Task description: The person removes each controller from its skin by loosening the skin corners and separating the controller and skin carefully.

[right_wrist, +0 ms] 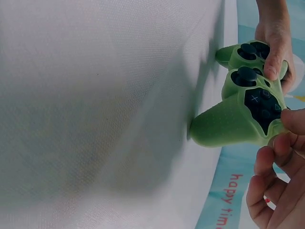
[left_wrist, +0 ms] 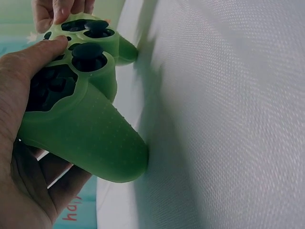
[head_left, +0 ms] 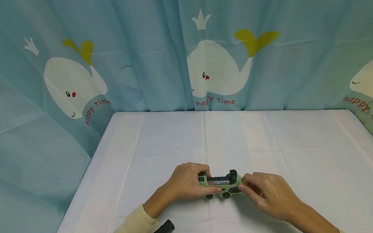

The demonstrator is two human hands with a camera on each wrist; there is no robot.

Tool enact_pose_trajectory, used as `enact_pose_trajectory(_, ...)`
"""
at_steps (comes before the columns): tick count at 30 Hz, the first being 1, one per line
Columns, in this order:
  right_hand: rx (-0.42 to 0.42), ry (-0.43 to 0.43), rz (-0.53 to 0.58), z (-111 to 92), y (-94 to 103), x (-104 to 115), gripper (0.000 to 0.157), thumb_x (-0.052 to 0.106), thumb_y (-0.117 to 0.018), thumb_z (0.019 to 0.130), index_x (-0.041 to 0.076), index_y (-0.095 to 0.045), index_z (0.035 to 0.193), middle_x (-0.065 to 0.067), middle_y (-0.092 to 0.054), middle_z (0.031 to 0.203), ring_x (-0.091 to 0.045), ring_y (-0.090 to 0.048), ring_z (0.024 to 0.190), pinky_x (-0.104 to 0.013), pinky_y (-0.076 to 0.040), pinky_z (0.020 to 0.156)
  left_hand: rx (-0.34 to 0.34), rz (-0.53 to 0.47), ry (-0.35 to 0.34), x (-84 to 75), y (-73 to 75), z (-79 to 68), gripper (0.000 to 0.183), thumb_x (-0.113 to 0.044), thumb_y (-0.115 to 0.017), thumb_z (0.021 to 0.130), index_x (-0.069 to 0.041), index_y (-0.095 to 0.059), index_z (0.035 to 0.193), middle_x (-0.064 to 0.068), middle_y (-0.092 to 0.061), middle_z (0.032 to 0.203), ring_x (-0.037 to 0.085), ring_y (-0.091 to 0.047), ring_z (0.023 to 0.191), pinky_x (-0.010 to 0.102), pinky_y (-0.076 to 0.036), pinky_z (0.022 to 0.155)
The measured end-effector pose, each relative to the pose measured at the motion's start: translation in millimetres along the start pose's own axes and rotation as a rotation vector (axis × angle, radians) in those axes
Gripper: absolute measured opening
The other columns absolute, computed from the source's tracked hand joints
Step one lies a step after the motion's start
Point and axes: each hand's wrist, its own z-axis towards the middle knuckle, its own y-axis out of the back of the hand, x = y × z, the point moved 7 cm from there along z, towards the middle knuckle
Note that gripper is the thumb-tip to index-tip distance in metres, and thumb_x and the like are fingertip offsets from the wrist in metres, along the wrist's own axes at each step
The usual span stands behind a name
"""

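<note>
A dark game controller (head_left: 222,180) wears a pale green rubbery cover (left_wrist: 100,138) with dotted grips. My left hand (head_left: 191,181) holds its left end, the thumb lying across the front near the middle. At the other end, my right hand (head_left: 273,193) pinches the cover's edge beside the face buttons (right_wrist: 260,109) between thumb and fingertips. Both thumbsticks (left_wrist: 87,51) stick out through the cover. In the head view, a dark strip with a printed label shows through the cover's upper opening. The grips point down at the table; whether they touch it I cannot tell.
A white cloth covers the table (head_left: 175,143). Beside my left sleeve is a black rounded object (head_left: 164,229), partly hidden. Blue curtains (head_left: 155,60) with whale prints hang along the back and left edges, and a greenish part is at the right.
</note>
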Motion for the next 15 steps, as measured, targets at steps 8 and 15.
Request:
enact_pose_trajectory(8,0.032,-0.023,0.014,-1.0,-2.0,-3.0,0.026,0.020,-0.076,0.093,0.033,-0.057,0.081,0.027,-0.035,0.064,0.006,-0.034,0.054,-0.021,-0.033,0.048,-0.033,0.015,-0.042,-2.5,1.1,0.1,0.035,-0.057,-0.083,0.077,-0.030,-0.061,0.076,-0.020,-0.046,0.059,0.001,-0.035,0.051,0.024,-0.029,0.047)
enact_pose_trajectory(15,0.063,-0.055,0.038,-2.9,-4.9,-5.1,0.028,0.023,-0.072,0.096,0.032,-0.055,0.077,0.026,-0.034,0.061,0.006,-0.034,0.052,-0.021,-0.032,0.046,-0.049,0.031,-0.036,-1.1,0.7,-1.2,0.036,-0.058,-0.084,0.075,-0.029,-0.063,0.077,-0.020,-0.046,0.059,0.000,-0.035,0.051,0.024,-0.029,0.048)
